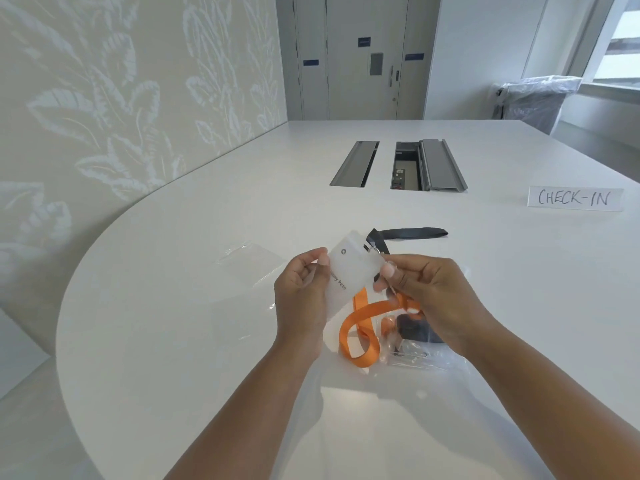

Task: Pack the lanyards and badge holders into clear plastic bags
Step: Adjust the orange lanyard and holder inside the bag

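Observation:
Above the white table [173, 306] I hold a frosted badge holder [349, 268] with a printed name card in it. My left hand [304, 292] grips its left edge. My right hand [426, 299] pinches the metal clip at its top right corner, where a black lanyard [412, 233] is attached and trails back onto the table. Below the holder lies an orange lanyard [360, 330] looped on the table. Beside it, a clear plastic bag [415, 355] holds a dark lanyard and a badge holder, partly hidden by my right hand. An empty clear bag [249, 261] lies to the left.
A white "CHECK-IN" sign [575, 198] stands at the right of the table. Two cable hatches [398, 164] are set in the table's middle, the right one open. A patterned wall runs along the left, and a plastic-lined bin [536, 98] stands at the back right.

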`<move>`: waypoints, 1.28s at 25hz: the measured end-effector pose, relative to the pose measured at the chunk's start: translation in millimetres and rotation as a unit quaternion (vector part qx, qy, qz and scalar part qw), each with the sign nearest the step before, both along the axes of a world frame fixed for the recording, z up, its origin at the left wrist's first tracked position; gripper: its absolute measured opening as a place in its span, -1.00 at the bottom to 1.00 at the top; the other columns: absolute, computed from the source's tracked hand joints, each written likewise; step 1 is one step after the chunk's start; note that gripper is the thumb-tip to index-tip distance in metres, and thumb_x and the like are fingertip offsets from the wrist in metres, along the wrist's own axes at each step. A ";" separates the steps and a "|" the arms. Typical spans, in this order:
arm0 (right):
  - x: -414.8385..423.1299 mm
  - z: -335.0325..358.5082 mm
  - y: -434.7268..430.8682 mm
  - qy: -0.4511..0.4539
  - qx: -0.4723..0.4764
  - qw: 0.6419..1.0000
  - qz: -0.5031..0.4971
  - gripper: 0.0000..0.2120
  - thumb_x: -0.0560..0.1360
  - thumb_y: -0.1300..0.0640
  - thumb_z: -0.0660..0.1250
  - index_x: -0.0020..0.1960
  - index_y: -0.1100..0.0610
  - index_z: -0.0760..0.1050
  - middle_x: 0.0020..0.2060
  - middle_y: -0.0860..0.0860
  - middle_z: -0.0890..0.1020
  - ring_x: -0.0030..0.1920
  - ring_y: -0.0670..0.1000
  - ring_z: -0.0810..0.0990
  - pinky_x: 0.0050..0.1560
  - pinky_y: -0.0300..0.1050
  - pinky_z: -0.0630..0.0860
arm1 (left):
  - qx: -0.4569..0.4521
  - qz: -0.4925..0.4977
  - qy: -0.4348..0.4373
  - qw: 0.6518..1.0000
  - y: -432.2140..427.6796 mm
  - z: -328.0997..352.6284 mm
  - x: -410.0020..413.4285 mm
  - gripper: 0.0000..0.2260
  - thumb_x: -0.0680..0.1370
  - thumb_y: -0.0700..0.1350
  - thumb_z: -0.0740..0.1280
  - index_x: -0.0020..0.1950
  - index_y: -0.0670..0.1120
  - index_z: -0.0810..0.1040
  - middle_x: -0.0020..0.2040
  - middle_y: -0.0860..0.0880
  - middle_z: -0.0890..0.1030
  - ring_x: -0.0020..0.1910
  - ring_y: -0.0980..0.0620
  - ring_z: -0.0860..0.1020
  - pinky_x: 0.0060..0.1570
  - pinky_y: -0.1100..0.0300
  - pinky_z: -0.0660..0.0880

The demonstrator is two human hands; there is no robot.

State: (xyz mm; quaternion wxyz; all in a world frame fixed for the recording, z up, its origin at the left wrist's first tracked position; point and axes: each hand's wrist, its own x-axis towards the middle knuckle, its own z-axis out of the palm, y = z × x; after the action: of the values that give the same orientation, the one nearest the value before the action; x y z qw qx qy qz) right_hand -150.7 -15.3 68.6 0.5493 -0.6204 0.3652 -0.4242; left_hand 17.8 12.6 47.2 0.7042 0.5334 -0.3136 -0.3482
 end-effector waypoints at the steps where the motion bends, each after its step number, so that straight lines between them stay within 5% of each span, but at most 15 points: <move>1: -0.2 -1.0 -1.6 0.019 -0.025 0.998 -0.046 -0.87 0.52 0.12 0.41 0.02 0.07 0.71 -0.26 -0.03 0.74 -0.30 -0.01 0.61 -0.29 -0.21 0.50 | 0.003 0.006 0.009 1.000 0.1 0.0 -0.9 -0.93 0.59 -0.07 0.36 0.03 0.03 0.63 -0.08 0.13 0.68 -0.15 0.22 0.62 -0.15 0.26 0.58; 3: 0.3 -3.6 -2.1 0.095 -0.092 0.985 -0.113 -0.88 0.50 0.14 0.45 0.03 0.05 0.71 -0.27 -0.10 0.74 -0.34 -0.13 0.65 -0.29 -0.35 0.52 | 0.004 0.012 0.028 1.000 0.4 -0.1 -3.5 -0.93 0.58 -0.06 0.37 0.03 0.05 0.63 -0.06 0.13 0.69 -0.11 0.18 0.63 -0.12 0.23 0.59; 6: 3.0 -7.5 1.8 0.198 -0.119 0.968 -0.100 -0.87 0.52 0.07 0.43 -0.16 0.05 0.71 -0.38 -0.10 0.70 -0.42 -0.12 0.63 -0.24 -0.19 0.59 | -0.014 0.052 0.057 0.997 -0.7 -3.9 -3.1 -0.94 0.56 -0.06 0.39 0.01 0.05 0.63 -0.02 0.08 0.69 -0.04 0.14 0.65 -0.12 0.24 0.58; 9: 11.9 -18.7 10.1 0.326 -0.243 0.912 -0.065 -0.75 0.53 -0.01 0.40 -0.22 0.11 0.69 -0.26 -0.05 0.62 -0.20 -0.03 0.54 -0.10 -0.05 0.51 | -0.008 0.130 -0.056 0.990 -1.1 -6.7 -0.7 -0.95 0.55 -0.05 0.41 0.00 0.06 0.61 0.00 0.12 0.66 0.07 0.11 0.62 0.07 0.17 0.57; 13: 15.5 -13.6 20.9 0.249 -0.320 0.912 -0.067 -0.92 0.41 -0.07 0.49 -0.23 -0.11 0.72 0.27 -0.25 0.43 0.38 -0.12 0.24 0.25 0.04 0.27 | -0.073 0.122 -0.296 0.944 5.7 -7.3 -8.0 -0.88 0.54 -0.11 0.42 0.06 -0.08 0.64 -0.07 0.16 0.63 -0.02 0.22 0.59 0.03 0.31 0.53; 17: 3.2 1.3 13.8 0.161 -0.221 0.962 0.008 -0.82 0.57 0.07 0.37 -0.10 -0.09 0.74 0.34 -0.39 0.47 0.48 -0.22 0.20 0.49 0.10 0.16 | -0.149 0.010 -0.403 0.903 3.9 -9.9 -5.2 -0.86 0.51 -0.20 0.33 -0.02 -0.10 0.67 -0.17 0.08 0.64 -0.14 0.16 0.58 -0.12 0.35 0.51; 20: -3.6 6.4 8.2 0.089 -0.197 0.976 0.023 -0.71 0.65 0.10 0.18 0.10 0.02 0.69 0.21 -0.28 0.62 0.39 -0.21 0.39 0.43 -0.20 0.29 | -0.151 -0.068 -0.367 0.915 6.8 -5.8 -7.4 -0.81 0.53 -0.23 0.26 -0.05 -0.09 0.67 -0.22 0.12 0.61 -0.19 0.15 0.57 -0.14 0.37 0.46; 24: -7.7 4.7 3.0 0.055 -0.162 0.984 0.041 -0.58 0.50 0.17 0.06 0.05 -0.03 0.68 0.15 -0.18 0.67 0.30 -0.15 0.51 0.27 -0.34 0.35 | -0.133 -0.166 -0.291 0.933 11.0 1.1 -2.8 -0.84 0.57 -0.17 0.27 -0.13 -0.06 0.63 -0.20 0.08 0.65 -0.17 0.16 0.59 -0.09 0.37 0.45; 28: -10.1 1.9 -1.7 0.089 -0.157 0.983 0.029 -0.49 0.41 0.21 0.05 -0.02 -0.16 0.71 0.08 -0.23 0.69 0.25 -0.13 0.55 0.37 -0.09 0.33 | -0.129 -0.251 -0.232 0.931 15.3 3.2 -1.2 -0.80 0.45 -0.06 0.43 -0.23 -0.17 0.54 -0.30 -0.14 0.58 -0.28 -0.05 0.52 -0.20 0.08 0.48; 32: -2.9 -6.1 0.7 0.202 -0.215 0.955 -0.028 -0.66 0.54 0.17 0.21 0.09 -0.18 0.65 0.04 -0.38 0.66 0.16 -0.19 0.61 0.40 0.15 0.35 | -0.131 -0.284 -0.109 0.943 14.2 4.2 -0.3 -0.78 0.32 -0.03 0.47 -0.28 -0.11 0.48 -0.38 0.04 0.54 -0.39 0.09 0.47 -0.34 0.25 0.44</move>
State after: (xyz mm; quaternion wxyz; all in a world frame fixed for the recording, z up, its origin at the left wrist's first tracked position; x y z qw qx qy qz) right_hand -153.6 -14.6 62.5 0.3053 -0.7861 0.3858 -0.3743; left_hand 17.5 26.8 51.4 0.6012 0.3597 -0.5699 -0.4295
